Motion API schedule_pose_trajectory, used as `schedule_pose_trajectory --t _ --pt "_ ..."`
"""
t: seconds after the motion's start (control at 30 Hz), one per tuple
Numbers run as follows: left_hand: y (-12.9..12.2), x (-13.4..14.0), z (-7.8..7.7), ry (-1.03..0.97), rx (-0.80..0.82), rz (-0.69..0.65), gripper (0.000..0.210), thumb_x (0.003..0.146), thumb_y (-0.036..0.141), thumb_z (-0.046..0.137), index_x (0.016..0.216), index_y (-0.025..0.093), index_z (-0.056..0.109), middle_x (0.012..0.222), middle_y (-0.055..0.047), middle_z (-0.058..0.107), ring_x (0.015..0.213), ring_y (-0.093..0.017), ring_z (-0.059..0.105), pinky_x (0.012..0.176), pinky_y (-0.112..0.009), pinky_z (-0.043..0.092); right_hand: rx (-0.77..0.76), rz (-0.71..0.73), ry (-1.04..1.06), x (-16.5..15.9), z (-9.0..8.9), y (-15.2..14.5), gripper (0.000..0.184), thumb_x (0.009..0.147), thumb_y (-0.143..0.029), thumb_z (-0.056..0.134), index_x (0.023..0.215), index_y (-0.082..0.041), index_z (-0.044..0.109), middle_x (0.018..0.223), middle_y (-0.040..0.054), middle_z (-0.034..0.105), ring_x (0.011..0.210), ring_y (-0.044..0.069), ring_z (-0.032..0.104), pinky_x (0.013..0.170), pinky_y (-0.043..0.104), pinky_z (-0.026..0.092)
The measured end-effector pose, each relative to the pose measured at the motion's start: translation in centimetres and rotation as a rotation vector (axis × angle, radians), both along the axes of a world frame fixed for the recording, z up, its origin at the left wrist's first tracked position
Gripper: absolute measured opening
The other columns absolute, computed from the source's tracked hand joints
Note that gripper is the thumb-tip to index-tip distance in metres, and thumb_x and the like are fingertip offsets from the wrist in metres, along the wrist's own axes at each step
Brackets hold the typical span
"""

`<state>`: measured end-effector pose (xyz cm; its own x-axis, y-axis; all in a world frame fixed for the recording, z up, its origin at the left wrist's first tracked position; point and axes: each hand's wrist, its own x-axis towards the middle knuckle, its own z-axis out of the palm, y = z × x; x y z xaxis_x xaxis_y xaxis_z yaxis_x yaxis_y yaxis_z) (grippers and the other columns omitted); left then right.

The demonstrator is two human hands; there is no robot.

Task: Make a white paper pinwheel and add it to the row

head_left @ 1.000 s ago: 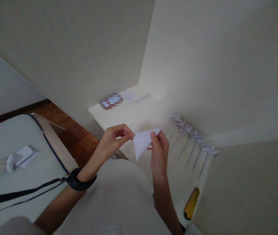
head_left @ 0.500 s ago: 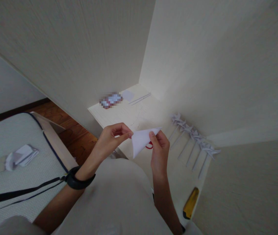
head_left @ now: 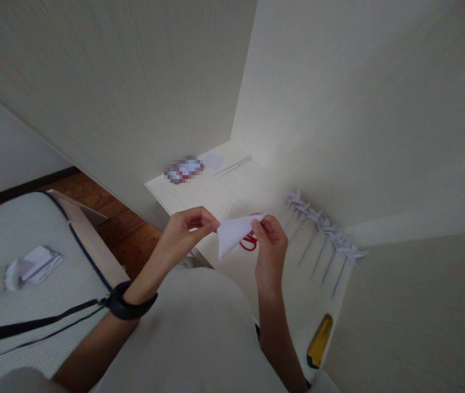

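Observation:
A white sheet of paper folded into a triangle (head_left: 234, 233) is held in the air between my two hands, above the table. My left hand (head_left: 193, 226) pinches its left corner between thumb and fingers. With thumb on top and fingers behind, my right hand (head_left: 270, 240) grips the right corner. Just under the paper, the red handles of scissors (head_left: 249, 242) show on the table; their blades are hidden. To the right lies a row of several white paper pinwheels (head_left: 322, 224) on thin sticks.
The white table (head_left: 178, 199) fits against two walls. At its back are a blurred phone-like object (head_left: 183, 170), a paper piece (head_left: 213, 160) and thin sticks (head_left: 234, 166). A yellow-and-black tool (head_left: 320, 341) lies near the right edge. Folded white papers (head_left: 35, 265) rest on a mattress (head_left: 23, 224).
The folded paper and my left hand have shifted slightly left. My right hand has moved a little right and down along the paper's edge. More of the red scissor handles shows.

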<state>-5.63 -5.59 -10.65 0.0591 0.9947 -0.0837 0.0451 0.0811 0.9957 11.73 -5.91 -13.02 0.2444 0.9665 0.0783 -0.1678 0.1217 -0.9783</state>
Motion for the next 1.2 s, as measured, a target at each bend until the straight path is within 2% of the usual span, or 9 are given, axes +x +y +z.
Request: schedule_pose_trajectory --t 0.07,0.23,0.67,1.0,1.2 --pt "0.00 -0.03 -0.17 0.010 0.004 -0.003 0.016 0.071 0.027 0.072 0.063 0.015 0.064 0.062 0.001 0.065 0.060 -0.012 0.059 0.060 -0.022 0.046 0.002 -0.017 0.002 0.16 -0.01 0.12 0.006 0.078 -0.021 0.070 0.084 -0.020 0.069 0.077 -0.0029 0.065 0.071 0.010 0.056 0.064 0.021 0.041" --pt "-0.06 -0.09 -0.40 0.033 0.032 0.002 0.015 0.073 0.026 0.072 0.065 0.016 0.065 0.064 0.001 0.066 0.062 -0.012 0.060 0.062 -0.022 0.047 -0.013 -0.037 0.012 0.23 0.01 -0.02 0.005 0.076 -0.021 0.071 0.081 -0.020 0.069 0.075 -0.0028 0.066 0.069 0.010 0.058 0.064 0.022 0.043" --pt "0.05 -0.40 -0.70 0.076 0.059 0.008 0.015 0.073 0.026 0.072 0.066 0.016 0.065 0.064 0.001 0.066 0.062 -0.012 0.061 0.063 -0.022 0.048 -0.024 -0.059 0.016 0.20 0.13 -0.08 0.009 0.079 -0.027 0.069 0.076 -0.019 0.070 0.062 -0.0051 0.058 0.056 0.007 0.047 0.053 0.019 0.037" --pt "0.02 -0.64 -0.84 0.125 0.106 0.010 0.013 0.073 0.025 0.070 0.065 0.017 0.065 0.066 0.000 0.068 0.065 -0.014 0.063 0.067 -0.025 0.050 -0.037 -0.073 0.005 0.08 -0.21 0.07 0.007 0.076 -0.025 0.072 0.075 -0.018 0.073 0.065 -0.0033 0.063 0.058 0.008 0.051 0.055 0.020 0.040" --pt "-0.06 -0.75 -0.73 0.145 0.102 0.012 0.014 0.074 0.026 0.070 0.066 0.016 0.066 0.067 0.000 0.069 0.066 -0.014 0.063 0.068 -0.024 0.050 -0.041 -0.078 0.001 0.00 -0.26 0.17 0.009 0.076 -0.027 0.071 0.075 -0.018 0.072 0.061 -0.0044 0.058 0.056 0.008 0.048 0.053 0.020 0.038"
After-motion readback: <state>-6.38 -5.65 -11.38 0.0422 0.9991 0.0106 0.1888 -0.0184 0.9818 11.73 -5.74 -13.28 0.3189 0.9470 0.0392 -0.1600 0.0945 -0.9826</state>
